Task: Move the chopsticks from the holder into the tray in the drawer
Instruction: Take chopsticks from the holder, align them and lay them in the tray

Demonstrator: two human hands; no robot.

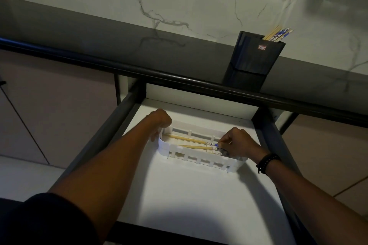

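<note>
White slotted plastic tray [199, 158] seated in open white drawer [199, 195], frame centre. 2 wooden chopsticks with blue-patterned ends [191, 141] laid inside tray. Patterned ends pinched by right hand [240, 142]. Tray's left end gripped by left hand [160, 123], fingers curled. Remaining chopsticks [277, 35] left in black rectangular holder [252, 59], upper right on dark countertop [99, 45].

Glossy black holder [251, 59]; matt white plastic tray [199, 154] (slatted); wooden chopsticks [191, 141].
</note>
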